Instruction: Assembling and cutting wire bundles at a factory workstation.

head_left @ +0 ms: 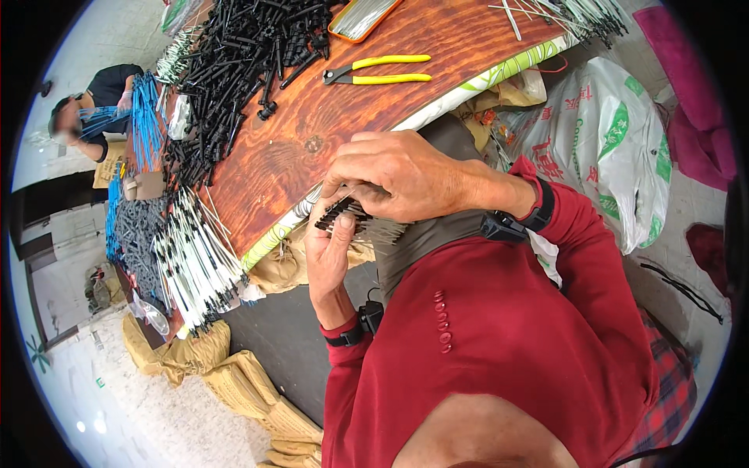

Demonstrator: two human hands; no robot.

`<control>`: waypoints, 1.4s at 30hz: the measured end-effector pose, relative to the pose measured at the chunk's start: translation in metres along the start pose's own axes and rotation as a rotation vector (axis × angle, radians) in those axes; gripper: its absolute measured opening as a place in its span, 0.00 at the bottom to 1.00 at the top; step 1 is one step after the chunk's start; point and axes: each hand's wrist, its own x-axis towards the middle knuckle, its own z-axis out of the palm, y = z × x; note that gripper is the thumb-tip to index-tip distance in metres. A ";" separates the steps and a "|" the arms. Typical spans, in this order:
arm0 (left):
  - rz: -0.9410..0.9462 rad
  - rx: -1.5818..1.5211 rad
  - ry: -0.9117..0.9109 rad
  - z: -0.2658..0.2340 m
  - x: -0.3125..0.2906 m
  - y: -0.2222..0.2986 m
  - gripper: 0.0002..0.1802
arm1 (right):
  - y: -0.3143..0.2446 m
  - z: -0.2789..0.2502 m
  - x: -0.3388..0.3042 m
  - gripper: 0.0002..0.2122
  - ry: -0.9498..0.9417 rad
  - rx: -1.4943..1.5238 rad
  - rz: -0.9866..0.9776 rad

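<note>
- Left hand, palm up just off the table's near edge, cradles a bundle of black ties.
- Right hand arches over, fingers pinching the same bundle.

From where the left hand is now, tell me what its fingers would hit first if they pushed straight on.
Likely the bundle of black parts already against the left hand fingertips, then the right hand over it; depth is unclear.

Bright even daylight, soft shadows, sharp centre (fisheye rim bends, darkens).
</note>
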 end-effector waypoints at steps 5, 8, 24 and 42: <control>-0.018 -0.116 0.013 0.007 0.001 0.005 0.26 | -0.002 0.002 0.000 0.11 0.052 0.076 0.006; -0.008 -0.121 0.018 0.008 0.005 0.003 0.29 | 0.000 0.002 -0.001 0.12 0.057 0.077 0.011; 0.043 -0.079 -0.129 0.003 0.012 -0.006 0.21 | 0.002 -0.006 -0.003 0.09 -0.070 0.150 0.169; -0.025 -0.055 -0.112 0.006 0.019 0.000 0.20 | 0.013 0.001 0.000 0.08 0.025 -0.084 -0.012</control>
